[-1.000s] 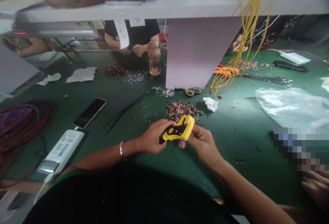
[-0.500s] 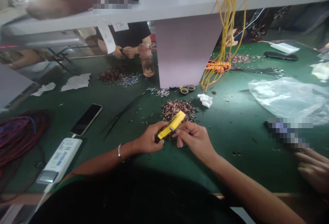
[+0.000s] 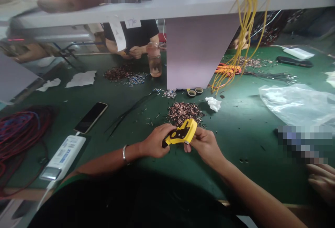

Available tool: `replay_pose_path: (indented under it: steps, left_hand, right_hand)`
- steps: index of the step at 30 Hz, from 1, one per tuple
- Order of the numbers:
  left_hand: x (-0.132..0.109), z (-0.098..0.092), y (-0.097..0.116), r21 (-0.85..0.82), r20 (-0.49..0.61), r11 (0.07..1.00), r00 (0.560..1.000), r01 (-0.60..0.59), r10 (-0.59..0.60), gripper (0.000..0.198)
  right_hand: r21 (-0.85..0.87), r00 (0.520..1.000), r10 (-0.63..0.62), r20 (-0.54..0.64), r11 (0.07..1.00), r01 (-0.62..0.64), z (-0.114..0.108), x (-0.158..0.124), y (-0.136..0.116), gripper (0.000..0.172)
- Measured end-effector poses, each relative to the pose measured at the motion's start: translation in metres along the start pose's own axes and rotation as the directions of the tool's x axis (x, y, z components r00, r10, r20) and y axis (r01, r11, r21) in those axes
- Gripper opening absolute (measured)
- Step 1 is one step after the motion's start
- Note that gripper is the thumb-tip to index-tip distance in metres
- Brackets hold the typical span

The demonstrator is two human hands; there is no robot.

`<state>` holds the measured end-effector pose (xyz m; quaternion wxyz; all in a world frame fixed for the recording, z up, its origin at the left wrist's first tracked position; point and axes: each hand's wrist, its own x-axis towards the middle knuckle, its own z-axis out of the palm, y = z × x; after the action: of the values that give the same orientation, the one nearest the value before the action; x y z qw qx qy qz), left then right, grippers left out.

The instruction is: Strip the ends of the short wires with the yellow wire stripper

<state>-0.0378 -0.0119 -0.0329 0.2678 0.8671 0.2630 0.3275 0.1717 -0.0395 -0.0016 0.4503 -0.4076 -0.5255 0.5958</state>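
Observation:
A yellow and black hand tool [image 3: 181,133] is held above the green table [image 3: 235,141], just in front of a pile of small copper pieces [image 3: 184,111]. My left hand [image 3: 154,141] is closed round its dark handle end on the left. My right hand [image 3: 204,145] grips the yellow head from the right, fingers curled under it. A metal bangle sits on my left wrist.
A phone [image 3: 90,117] and a white power bank [image 3: 63,156] lie at left beside coiled red cable [image 3: 18,130]. A bottle [image 3: 154,60], tape rolls [image 3: 195,91], crumpled tissue [image 3: 214,104], yellow wires [image 3: 239,39] and a plastic bag [image 3: 298,104] surround the middle. Another person's hand [image 3: 321,182] rests at right; another sits opposite.
The tool has turned from edge-on back to showing its broad yellow and black side. My right hand has closed on its head again. Both hands stay in the same spot.

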Motion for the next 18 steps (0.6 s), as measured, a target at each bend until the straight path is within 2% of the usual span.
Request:
replay_pose_path:
  steps: [6,13,18]
  left_hand:
    - [0.0024,-0.0008,0.0024,0.040,0.001,0.999,1.000,-0.002,0.002,0.059]
    - [0.0036,0.0004,0.0032,0.153,-0.048,0.986,0.996,-0.065,0.073,0.054]
    - [0.0013,0.0021,0.0019,0.207,-0.064,0.977,0.996,-0.053,0.067,0.053]
  right_hand:
    - [0.018,1.000,0.030,-0.005,0.999,-0.030,-0.0013,0.0001,-0.0003,0.016]
    - [0.052,0.999,0.050,0.000,0.997,-0.050,-0.0020,0.0008,0.0022,0.014]
    - [0.058,0.998,0.066,-0.006,0.996,-0.065,-0.0017,0.0009,0.0047,0.014]
